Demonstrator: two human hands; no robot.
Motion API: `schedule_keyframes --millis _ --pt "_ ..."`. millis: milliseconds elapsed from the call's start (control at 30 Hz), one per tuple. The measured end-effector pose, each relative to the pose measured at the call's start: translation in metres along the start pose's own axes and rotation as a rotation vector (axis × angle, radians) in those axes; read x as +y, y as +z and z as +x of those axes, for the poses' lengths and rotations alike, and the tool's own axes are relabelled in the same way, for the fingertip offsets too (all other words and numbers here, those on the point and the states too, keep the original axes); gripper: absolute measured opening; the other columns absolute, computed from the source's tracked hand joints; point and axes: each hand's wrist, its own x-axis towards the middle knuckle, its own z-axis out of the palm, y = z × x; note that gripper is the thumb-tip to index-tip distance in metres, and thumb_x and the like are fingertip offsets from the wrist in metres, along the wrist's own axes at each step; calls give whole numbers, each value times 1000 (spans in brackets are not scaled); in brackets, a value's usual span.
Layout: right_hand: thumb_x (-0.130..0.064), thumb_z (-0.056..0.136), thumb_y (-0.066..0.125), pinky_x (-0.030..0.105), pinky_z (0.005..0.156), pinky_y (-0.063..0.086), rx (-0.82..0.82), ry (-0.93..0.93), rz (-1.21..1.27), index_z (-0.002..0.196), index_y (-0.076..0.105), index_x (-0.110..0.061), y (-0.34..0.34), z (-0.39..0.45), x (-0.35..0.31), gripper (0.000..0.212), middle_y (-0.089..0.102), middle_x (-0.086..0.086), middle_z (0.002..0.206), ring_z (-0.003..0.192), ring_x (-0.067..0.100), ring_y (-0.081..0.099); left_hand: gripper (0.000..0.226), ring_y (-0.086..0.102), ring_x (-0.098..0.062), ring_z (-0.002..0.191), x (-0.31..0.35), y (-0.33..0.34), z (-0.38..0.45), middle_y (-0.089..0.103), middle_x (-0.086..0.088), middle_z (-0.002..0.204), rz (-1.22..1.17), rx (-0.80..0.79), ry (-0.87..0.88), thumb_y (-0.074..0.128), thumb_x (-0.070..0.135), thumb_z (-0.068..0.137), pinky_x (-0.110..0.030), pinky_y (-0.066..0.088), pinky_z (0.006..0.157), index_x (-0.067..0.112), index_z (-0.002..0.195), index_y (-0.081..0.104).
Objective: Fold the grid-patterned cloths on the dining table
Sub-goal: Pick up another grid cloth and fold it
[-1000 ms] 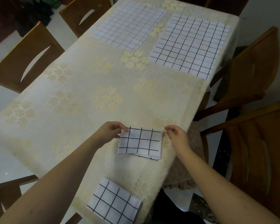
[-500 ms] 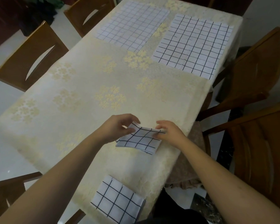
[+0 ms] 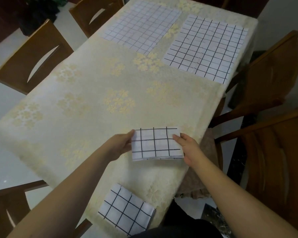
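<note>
Both hands (image 3: 120, 145) have lifted the folded cloth (image 3: 156, 143) flat again.

Tabletop (image 3: 96, 93) under a cream floral cover, carrying grid cloths.

Two unfolded cloths lie flat at the far end: a faint-lined one (image 3: 143, 24) on the left, a bold-lined one (image 3: 206, 48) beside it on the right. A folded cloth (image 3: 126, 213) sits at the near edge; another folded one (image 3: 156, 143) is nearer the middle, at the right edge.

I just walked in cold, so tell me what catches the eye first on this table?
Two hands, the left hand and the right hand, hold a small folded grid cloth by its sides near the table's near edge. Another folded cloth lies nearer the person, and two unfolded cloths lie spread at the far end.
</note>
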Motion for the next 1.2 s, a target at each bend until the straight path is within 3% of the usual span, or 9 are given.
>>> schedule_keyframes --millis 67,167,333,500,600,800,1000,1200 --pt "-14 88 68 41 82 57 59 -24 -3 108 66 -6 -1 -1 1 21 72 15 103 92 31 69 37 71 -27 94 -8 4 -5 73 -12 105 96 -22 -19 57 40 94 -39 57 82 8 110 66" --pt "-13 89 67 42 82 56 94 -53 -9 110 65 -4 -3 -3 0 23 72 14 99 89 30 69 27 71 -19 84 -18 10 -11 72 -7 105 150 -73 16 64 32 92 -33 57 75 10 110 64" --pt "-17 92 63 43 88 56 58 -72 -145 113 65 -10 -9 -20 1 23 72 10 106 97 26 69 23 69 -24 94 -26 13 -21 70 -13 111 145 -31 131 61 23 94 -33 57 75 11 114 59" --pt "-10 97 54 35 75 58 52 -91 -330 106 64 -9 -12 -50 14 14 71 10 100 85 20 68 16 68 -21 78 -30 10 -45 72 -9 92 103 17 213 65 21 92 -30 57 62 16 107 63" --pt "-7 97 53 30 66 57 77 -110 -354 104 64 -5 -12 -76 26 13 70 9 94 79 19 67 6 61 -14 68 -41 9 -63 67 -1 79 129 66 277 67 20 90 -26 55 57 21 93 62" --pt "-8 96 55 25 64 57 115 -157 -333 101 65 -5 -11 -132 56 11 70 9 93 78 18 67 7 54 -15 65 -67 4 -96 62 2 72 202 82 332 68 23 90 -29 54 58 21 87 61" --pt "-9 95 57 41 82 56 133 -153 -285 100 66 -6 -11 -175 93 10 71 13 96 84 24 67 9 55 -16 60 -101 -4 -119 64 3 70 270 42 333 63 24 93 -32 50 61 17 87 64" --pt "-8 95 57 31 70 58 114 -147 -259 104 65 -1 -15 -207 123 14 73 12 94 79 21 69 12 60 -21 74 -138 -12 -132 67 -4 85 330 31 303 62 26 93 -38 52 69 15 93 66"
